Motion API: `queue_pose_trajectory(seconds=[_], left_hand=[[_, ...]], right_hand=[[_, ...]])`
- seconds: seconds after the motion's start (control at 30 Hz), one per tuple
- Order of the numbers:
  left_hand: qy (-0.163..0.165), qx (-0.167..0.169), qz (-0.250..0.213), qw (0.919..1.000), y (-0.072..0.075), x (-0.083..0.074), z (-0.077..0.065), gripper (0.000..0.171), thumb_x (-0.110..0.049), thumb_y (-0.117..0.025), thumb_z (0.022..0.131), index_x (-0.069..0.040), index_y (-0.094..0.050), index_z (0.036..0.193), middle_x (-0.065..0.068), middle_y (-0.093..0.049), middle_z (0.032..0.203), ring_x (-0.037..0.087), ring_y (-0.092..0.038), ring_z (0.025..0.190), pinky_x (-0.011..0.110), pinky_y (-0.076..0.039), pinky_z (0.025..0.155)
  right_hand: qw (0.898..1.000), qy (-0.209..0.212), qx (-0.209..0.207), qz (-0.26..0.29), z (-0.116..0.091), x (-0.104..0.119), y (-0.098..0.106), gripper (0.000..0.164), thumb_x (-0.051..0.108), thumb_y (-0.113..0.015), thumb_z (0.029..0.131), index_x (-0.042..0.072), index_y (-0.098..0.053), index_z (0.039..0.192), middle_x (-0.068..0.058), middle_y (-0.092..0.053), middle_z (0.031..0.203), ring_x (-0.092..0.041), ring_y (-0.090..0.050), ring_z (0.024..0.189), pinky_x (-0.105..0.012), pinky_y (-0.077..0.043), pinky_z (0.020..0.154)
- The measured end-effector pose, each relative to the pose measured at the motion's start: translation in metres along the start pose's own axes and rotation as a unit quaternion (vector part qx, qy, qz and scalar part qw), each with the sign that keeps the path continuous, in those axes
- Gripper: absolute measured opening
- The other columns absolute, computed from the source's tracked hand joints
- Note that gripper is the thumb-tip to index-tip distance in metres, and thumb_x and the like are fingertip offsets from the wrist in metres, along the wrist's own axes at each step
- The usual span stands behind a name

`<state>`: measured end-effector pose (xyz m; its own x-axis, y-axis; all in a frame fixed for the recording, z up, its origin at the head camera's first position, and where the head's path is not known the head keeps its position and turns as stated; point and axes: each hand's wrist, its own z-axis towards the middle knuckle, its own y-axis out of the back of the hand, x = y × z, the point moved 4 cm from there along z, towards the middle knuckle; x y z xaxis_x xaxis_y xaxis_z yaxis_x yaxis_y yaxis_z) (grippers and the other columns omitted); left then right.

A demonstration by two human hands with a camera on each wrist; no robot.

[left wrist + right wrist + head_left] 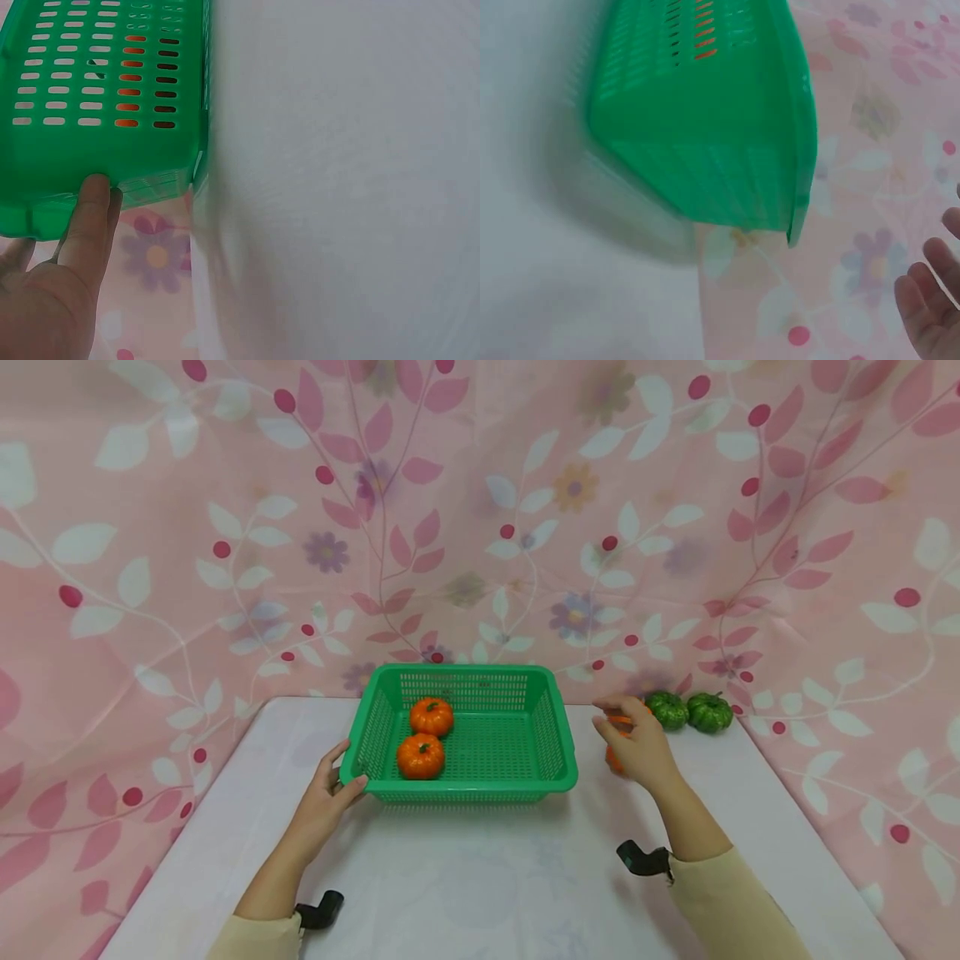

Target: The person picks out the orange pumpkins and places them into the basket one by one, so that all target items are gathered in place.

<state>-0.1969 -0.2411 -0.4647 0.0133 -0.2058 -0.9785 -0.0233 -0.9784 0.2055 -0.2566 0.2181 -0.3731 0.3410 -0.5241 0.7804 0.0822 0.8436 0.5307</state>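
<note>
A green plastic basket [480, 786] with slotted walls stands on the white table. Two small orange pumpkins [421, 756] lie in its left half. My left hand [321, 806] holds the basket's near left corner, thumb at the rim; in the left wrist view its fingers lie against the outer wall. To the right of the basket, my right hand [641, 747] hovers with fingers apart and nothing seen between them. More orange pumpkins [615, 762] show behind that hand, mostly hidden by it. In the right wrist view only its fingertips [930, 300] appear, clear of the basket.
Two green pumpkins [687, 712] sit side by side at the table's back right, just beyond the right hand. A pink floral cloth [480, 527] hangs behind the white table [480, 877]. Each wrist carries a small black camera mount [643, 858].
</note>
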Motion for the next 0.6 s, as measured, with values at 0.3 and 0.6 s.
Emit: queue_pose_trajectory(seconds=[0.3, 0.6], left_hand=[[0.000, 0.002, -0.007, 1.0000, 0.000, -0.001, 0.000, 0.077, -0.022, -0.059, 0.103, -0.022, -0.009, 0.162, 0.027, -0.040, 0.146, 0.038, -0.049, 0.130, 0.036, -0.050, 0.102], [0.003, 0.000, -0.004, 1.0000, 0.000, -0.001, 0.001, 0.077, -0.020, -0.058, 0.103, -0.022, -0.009, 0.162, 0.027, -0.041, 0.146, 0.031, -0.052, 0.127, 0.029, -0.051, 0.099]], right_hand=[[0.998, -0.020, -0.048, -0.019, -0.006, -0.030, 0.014, 0.033, 0.024, -0.062, 0.102, 0.002, -0.063, 0.126, -0.014, -0.058, 0.131, -0.032, -0.060, 0.114, -0.011, -0.044, 0.087], [0.995, -0.046, -0.076, -0.041, -0.003, -0.059, 0.025, 0.034, 0.024, -0.060, 0.102, -0.001, -0.063, 0.126, -0.018, -0.059, 0.128, -0.034, -0.059, 0.109, -0.028, -0.053, 0.089]])
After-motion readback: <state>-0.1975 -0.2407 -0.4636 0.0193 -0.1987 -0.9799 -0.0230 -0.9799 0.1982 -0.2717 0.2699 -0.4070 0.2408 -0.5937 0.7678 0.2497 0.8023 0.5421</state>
